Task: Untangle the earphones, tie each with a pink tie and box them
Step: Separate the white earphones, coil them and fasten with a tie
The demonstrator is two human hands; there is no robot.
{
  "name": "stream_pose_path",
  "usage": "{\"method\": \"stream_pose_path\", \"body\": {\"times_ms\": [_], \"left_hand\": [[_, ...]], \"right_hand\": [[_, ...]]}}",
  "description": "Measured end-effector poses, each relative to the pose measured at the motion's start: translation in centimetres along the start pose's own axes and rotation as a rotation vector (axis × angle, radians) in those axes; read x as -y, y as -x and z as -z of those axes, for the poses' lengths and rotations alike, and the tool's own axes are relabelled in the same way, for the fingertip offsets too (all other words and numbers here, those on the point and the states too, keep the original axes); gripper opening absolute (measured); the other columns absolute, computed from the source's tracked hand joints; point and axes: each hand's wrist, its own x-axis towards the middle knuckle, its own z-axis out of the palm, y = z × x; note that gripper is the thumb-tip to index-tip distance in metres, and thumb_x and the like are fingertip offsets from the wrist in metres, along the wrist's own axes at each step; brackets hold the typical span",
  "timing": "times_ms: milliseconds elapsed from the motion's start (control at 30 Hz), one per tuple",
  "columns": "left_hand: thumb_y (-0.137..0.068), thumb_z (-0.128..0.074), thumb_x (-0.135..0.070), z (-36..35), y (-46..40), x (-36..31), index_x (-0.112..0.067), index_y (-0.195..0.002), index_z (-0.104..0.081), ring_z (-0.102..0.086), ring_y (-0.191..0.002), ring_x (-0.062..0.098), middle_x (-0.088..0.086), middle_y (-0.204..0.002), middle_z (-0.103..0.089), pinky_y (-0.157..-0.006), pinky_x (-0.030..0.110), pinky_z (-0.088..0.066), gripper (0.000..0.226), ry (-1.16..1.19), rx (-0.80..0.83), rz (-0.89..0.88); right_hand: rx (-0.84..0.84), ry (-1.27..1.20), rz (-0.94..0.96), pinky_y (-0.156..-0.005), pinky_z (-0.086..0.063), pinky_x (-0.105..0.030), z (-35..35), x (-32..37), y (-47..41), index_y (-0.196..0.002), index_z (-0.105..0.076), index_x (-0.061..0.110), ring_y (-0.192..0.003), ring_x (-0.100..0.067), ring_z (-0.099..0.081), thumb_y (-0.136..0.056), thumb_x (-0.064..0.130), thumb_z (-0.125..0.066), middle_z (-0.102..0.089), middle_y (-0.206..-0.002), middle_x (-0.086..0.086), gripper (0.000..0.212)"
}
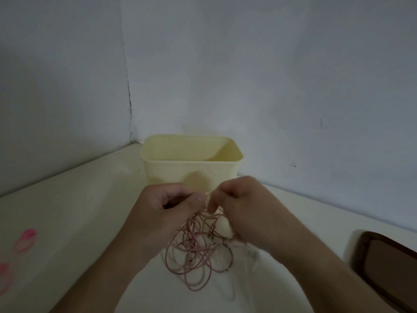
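A tangle of pink and white earphone cords (pixel 198 251) hangs below both hands above the pale table (pixel 79 211). My left hand (pixel 171 204) grips the top of the bundle with curled fingers. My right hand (pixel 239 199) pinches a thin cord close beside it. A cream plastic box (pixel 191 161) stands open just behind the hands, by the wall. Two pink ties lie at the far left: one pink tie (pixel 26 240) sits farther back, the other pink tie (pixel 4 276) is at the frame edge.
A dark brown tray (pixel 388 269) lies at the right edge of the table. Grey walls meet in a corner behind the box.
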Motion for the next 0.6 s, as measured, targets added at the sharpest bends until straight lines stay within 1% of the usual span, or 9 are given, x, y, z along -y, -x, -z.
{"method": "stream_pose_path", "body": {"times_ms": [100,200,267,367,433,467,533,567,600], "left_hand": [[-0.086,-0.077,-0.032,0.8,-0.3,0.2,0.002,-0.068,-0.063,-0.020,-0.047,0.015,0.002,-0.052,-0.027,-0.049,0.024,-0.017,0.041,0.170,0.085,0.087],[-0.081,-0.079,-0.033,1.7,-0.6,0.4,0.000,-0.070,-0.055,-0.018,-0.046,0.012,-0.001,-0.053,-0.022,-0.048,0.027,-0.014,0.042,0.464,0.139,0.094],[-0.079,-0.084,-0.036,2.3,-0.9,0.4,-0.004,-0.074,-0.057,-0.020,-0.044,0.010,-0.004,-0.054,-0.023,-0.044,0.027,-0.017,0.042,0.623,0.181,0.090],[-0.084,-0.080,-0.034,2.7,-1.0,0.3,-0.008,-0.080,-0.059,-0.021,-0.044,0.006,-0.006,-0.057,-0.022,-0.040,0.022,-0.021,0.034,0.757,0.227,0.111],[-0.095,-0.068,-0.030,2.5,-0.8,0.1,-0.008,-0.084,-0.061,-0.018,-0.045,0.007,-0.006,-0.058,-0.022,-0.040,0.022,-0.017,0.026,0.745,0.220,0.130],[-0.100,-0.060,-0.028,2.2,-0.7,0.0,-0.007,-0.085,-0.061,-0.015,-0.046,0.008,-0.006,-0.058,-0.021,-0.040,0.023,-0.014,0.025,0.705,0.200,0.145],[-0.102,-0.053,-0.024,1.5,-0.4,-0.2,-0.005,-0.087,-0.062,-0.012,-0.048,0.010,-0.003,-0.059,-0.018,-0.042,0.022,-0.010,0.026,0.590,0.160,0.184],[-0.101,-0.056,-0.025,1.1,-0.3,-0.3,-0.004,-0.088,-0.064,-0.011,-0.049,0.010,-0.002,-0.060,-0.018,-0.044,0.022,-0.010,0.026,0.530,0.151,0.196],[-0.098,-0.062,-0.026,0.8,-0.2,-0.3,-0.003,-0.088,-0.066,-0.011,-0.050,0.010,-0.002,-0.060,-0.018,-0.045,0.022,-0.009,0.025,0.470,0.148,0.201]], "right_hand": [[-0.254,-0.342,-0.019,-0.051,-0.030,-0.030,1.5,-0.7,-0.5,-0.070,-0.070,0.018,-0.041,-0.015,-0.034,-0.103,0.012,-0.051,-0.037,-0.048,0.004,0.039],[-0.525,-0.680,0.043,-0.047,-0.024,-0.024,2.8,-1.3,-0.8,-0.072,-0.062,0.014,-0.040,-0.011,-0.026,-0.105,0.004,-0.046,-0.032,-0.047,0.006,0.039],[-0.581,-0.745,0.013,-0.044,-0.023,-0.023,3.2,-1.7,-1.0,-0.075,-0.060,0.010,-0.040,-0.011,-0.024,-0.106,0.003,-0.045,-0.031,-0.047,0.006,0.035],[-0.449,-0.530,-0.146,-0.045,-0.027,-0.027,3.2,-2.6,-1.5,-0.071,-0.068,0.009,-0.042,-0.016,-0.032,-0.097,0.002,-0.052,-0.042,-0.049,0.000,0.031],[-0.215,-0.153,-0.184,-0.049,-0.042,-0.034,2.8,-2.7,-1.2,-0.078,-0.075,0.011,-0.050,-0.020,-0.052,-0.090,0.008,-0.059,-0.064,-0.060,-0.003,0.021],[-0.124,0.019,-0.166,-0.056,-0.052,-0.033,2.5,-2.5,-1.0,-0.089,-0.075,0.015,-0.061,-0.014,-0.062,-0.089,0.011,-0.060,-0.072,-0.073,0.001,0.015],[-0.022,0.212,-0.034,-0.073,-0.049,-0.007,1.8,-1.6,-0.3,-0.120,-0.064,0.031,-0.092,0.004,-0.061,-0.090,0.012,-0.061,-0.067,-0.110,0.018,0.036],[-0.015,0.220,0.046,-0.087,-0.047,-0.005,1.4,-1.2,-0.1,-0.138,-0.057,0.034,-0.110,0.006,-0.055,-0.090,0.012,-0.062,-0.059,-0.128,0.021,0.053],[0.019,0.150,0.098,-0.102,-0.045,-0.011,0.9,-0.9,-0.1,-0.147,-0.052,0.036,-0.124,0.006,-0.050,-0.089,0.015,-0.065,-0.053,-0.143,0.021,0.063]]}}
